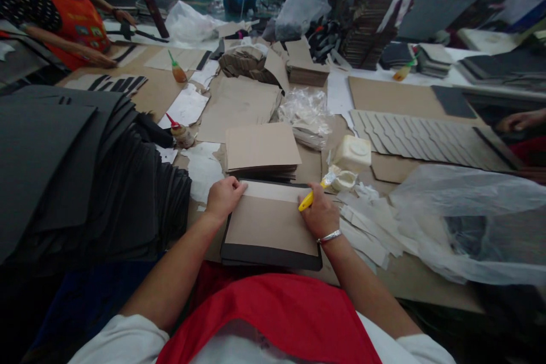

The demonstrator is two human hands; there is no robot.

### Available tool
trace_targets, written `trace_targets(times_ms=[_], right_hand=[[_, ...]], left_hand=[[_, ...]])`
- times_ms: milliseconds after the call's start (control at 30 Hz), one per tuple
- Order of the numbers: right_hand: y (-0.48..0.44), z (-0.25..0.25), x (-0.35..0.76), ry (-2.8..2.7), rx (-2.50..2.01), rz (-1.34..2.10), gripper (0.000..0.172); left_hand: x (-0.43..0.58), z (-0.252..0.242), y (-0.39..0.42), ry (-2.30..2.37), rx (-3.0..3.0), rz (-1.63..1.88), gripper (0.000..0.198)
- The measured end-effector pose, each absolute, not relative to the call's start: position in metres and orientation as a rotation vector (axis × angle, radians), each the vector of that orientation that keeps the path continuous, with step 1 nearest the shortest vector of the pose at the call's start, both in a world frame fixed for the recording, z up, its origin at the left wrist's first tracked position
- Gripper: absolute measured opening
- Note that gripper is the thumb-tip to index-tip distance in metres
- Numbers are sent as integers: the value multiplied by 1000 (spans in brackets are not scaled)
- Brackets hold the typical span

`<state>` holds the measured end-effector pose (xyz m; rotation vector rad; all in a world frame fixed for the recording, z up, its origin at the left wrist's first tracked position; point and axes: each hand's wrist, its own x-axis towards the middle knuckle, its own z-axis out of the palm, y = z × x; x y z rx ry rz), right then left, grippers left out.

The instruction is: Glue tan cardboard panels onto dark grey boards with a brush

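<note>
In front of me a brown cardboard sheet [271, 224] lies on a stack of dark grey sheets [271, 256]. A pale strip [273, 189] runs along the sheet's far edge. My left hand [224, 198] is closed at the strip's left end, thumb and fingertips pinched together on it. At the right end, my right hand [322, 215] is closed round a yellow-handled paintbrush [306, 202], its fingers also touching the strip. The brush's bristles point away from me, near a small open tub [343, 180]. Beyond the sheet sits a stack of brown cardboard [262, 145].
A tall pile of dark sheets [51, 165] stands at left. Glue bottles [182, 133], a white jug [353, 152], paper scraps [367, 227] and a clear plastic bag [469, 210] surround the work spot. A co-worker in an orange apron [77, 23] works at far left; another person's hand [522, 120] shows at right.
</note>
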<state>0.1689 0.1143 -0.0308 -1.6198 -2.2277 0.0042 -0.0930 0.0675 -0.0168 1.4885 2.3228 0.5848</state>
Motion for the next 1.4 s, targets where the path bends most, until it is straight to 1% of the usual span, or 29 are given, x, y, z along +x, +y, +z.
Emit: trace_targets(times_ms=[33, 100, 167, 233, 300, 367, 400, 467, 500, 600, 667, 700, 767, 800, 833, 900, 967, 1067, 1133, 1233, 1300, 1400], right_hand=[[115, -28, 173, -2205, -1622, -29, 39], [114, -22, 179, -2151, -1596, -83, 40], [112, -21, 180, -2171, -1480, -69, 35], [108, -24, 176, -2320, -1269, 21, 25], [102, -31, 171, -2492, -1069, 100, 19], [96, -34, 172, -2563, -988, 107, 18], [93, -33, 176, -2552, -993, 86, 18], [89, -26, 185, -2473, -1017, 33, 23], [88, -21, 190, -2436, -1031, 14, 28], [89, -5, 193, -2324, -1009, 25, 38], [86, 6, 185, -2248, -980, 110, 40], [82, 12, 179, -2220, -967, 163, 40], [73, 24, 164, -2178, -931, 276, 37], [69, 29, 156, -2166, -901, 332, 35], [65, 35, 148, -2158, -862, 386, 33], [59, 45, 133, -2146, -779, 477, 30], [51, 56, 120, -2134, -712, 553, 25], [30, 75, 104, -2090, -670, 714, 17], [13, 85, 95, -2021, -691, 878, 18], [2, 82, 87, -1876, -761, 1111, 21], [6, 68, 93, -1809, -903, 1069, 25], [15, 38, 124, -1796, -1152, 883, 25]], left_hand=[[-92, -15, 66, 2384, 1545, 572, 27], [-85, -11, 61, 2478, 1704, 625, 32], [-71, -10, 55, 2365, 1986, 647, 39], [-55, -13, 51, 2041, 2279, 485, 46], [-43, -18, 47, 1823, 2381, 246, 57], [-42, -18, 39, 1916, 2285, 83, 66], [-47, -14, 32, 2024, 2208, 41, 67], [-63, 6, 11, 2175, 2144, 69, 61], [-73, 22, -3, 2193, 2194, 152, 57], [-99, 83, -55, 2117, 2555, 608, 41], [-117, 123, -90, 2311, 2641, 896, 35], [-129, 140, -104, 2521, 2573, 973, 39], [-159, 165, -125, 2903, 2287, 862, 53], [-177, 173, -132, 2950, 2190, 729, 55], [-194, 179, -136, 2917, 2142, 601, 54], [-224, 187, -141, 2771, 2100, 420, 41], [-237, 192, -147, 2655, 2122, 414, 29], [-218, 193, -155, 2679, 2319, 664, 22], [-182, 184, -152, 2583, 2623, 783, 22], [-112, 149, -134, 1977, 3165, 717, 30], [-65, 117, -118, 1644, 3280, 754, 27], [-17, 65, -95, 1427, 3227, 764, 21]])
